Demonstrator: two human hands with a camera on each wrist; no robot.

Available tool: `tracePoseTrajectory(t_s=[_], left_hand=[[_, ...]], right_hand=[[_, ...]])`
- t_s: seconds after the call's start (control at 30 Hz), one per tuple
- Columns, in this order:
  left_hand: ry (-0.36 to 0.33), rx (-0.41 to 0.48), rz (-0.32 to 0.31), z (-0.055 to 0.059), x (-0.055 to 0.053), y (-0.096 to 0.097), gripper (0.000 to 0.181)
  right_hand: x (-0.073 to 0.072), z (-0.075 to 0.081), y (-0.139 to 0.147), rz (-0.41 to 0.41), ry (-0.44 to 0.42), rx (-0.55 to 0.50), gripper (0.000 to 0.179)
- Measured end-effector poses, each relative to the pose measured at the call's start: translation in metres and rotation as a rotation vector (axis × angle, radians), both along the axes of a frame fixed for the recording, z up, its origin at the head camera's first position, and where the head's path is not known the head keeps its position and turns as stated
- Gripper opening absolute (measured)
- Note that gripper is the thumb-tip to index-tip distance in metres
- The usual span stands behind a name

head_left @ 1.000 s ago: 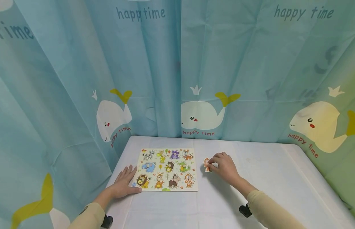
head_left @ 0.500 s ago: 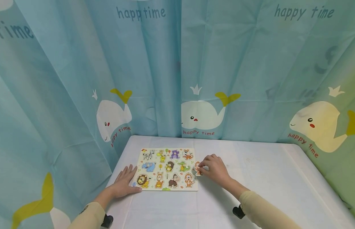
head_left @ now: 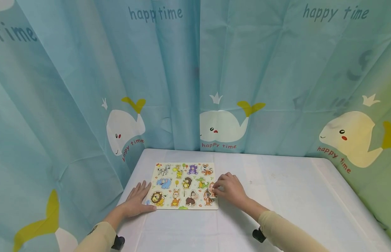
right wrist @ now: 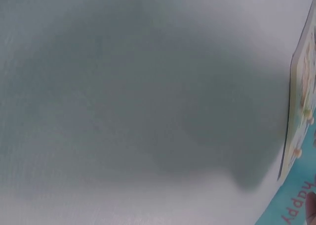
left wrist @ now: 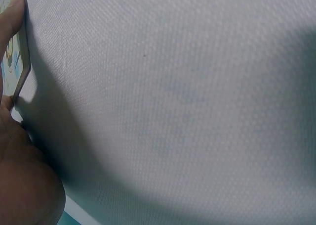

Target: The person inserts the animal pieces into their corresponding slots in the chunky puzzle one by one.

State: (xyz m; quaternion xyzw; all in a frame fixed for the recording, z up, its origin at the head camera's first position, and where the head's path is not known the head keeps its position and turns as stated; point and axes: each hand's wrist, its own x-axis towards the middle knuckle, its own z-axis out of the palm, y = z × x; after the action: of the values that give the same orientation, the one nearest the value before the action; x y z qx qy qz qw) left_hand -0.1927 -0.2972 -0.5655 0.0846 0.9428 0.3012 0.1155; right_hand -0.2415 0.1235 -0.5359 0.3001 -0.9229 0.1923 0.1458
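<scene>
A wooden animal puzzle board (head_left: 195,207) lies flat on the table. My left hand (head_left: 137,201) rests at its left edge with fingers spread and the thumb at the lower left corner. In the left wrist view, the thumb (left wrist: 12,22) touches the board edge (left wrist: 24,62). My right hand (head_left: 232,189) pinches a monkey puzzle piece (head_left: 212,188) over the board's right side, tilted up. Just below it, the monkey picture (head_left: 208,200) in the board's lower right corner is partly covered. The right wrist view catches only the board's side (right wrist: 293,106) and a bit of hand.
The white-covered table (head_left: 293,196) stretches to the right of the board. Behind it hangs a blue curtain (head_left: 182,70) with whale prints. Several animal figures, such as the lion (head_left: 157,199) and the elephant (head_left: 163,183), fill the board.
My right hand has carried the monkey piece leftward and slightly down, from beside the board to over its lower right part. The left hand and the board have stayed in place.
</scene>
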Motion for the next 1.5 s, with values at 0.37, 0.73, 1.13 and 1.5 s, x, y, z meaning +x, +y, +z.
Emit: tracePoseTrajectory(t_s=[0.37, 0.73, 1.13, 1.5], left_hand=[[0.004, -0.010, -0.004, -0.001, -0.001, 0.000, 0.118], [0.006, -0.009, -0.004, -0.002, -0.001, 0.000, 0.117], [0.022, 0.002, -0.010, -0.002, 0.000, 0.000, 0.116], [0.025, 0.001, -0.014, -0.004, -0.001, -0.002, 0.116]], right_hand=[[0.004, -0.007, -0.007, 0.036, 0.017, 0.029, 0.010], [0.008, -0.010, -0.011, 0.043, 0.020, 0.038, 0.010], [0.010, -0.012, -0.013, 0.045, 0.000, 0.054, 0.010], [0.011, -0.014, -0.015, 0.042, -0.013, 0.076, 0.010]])
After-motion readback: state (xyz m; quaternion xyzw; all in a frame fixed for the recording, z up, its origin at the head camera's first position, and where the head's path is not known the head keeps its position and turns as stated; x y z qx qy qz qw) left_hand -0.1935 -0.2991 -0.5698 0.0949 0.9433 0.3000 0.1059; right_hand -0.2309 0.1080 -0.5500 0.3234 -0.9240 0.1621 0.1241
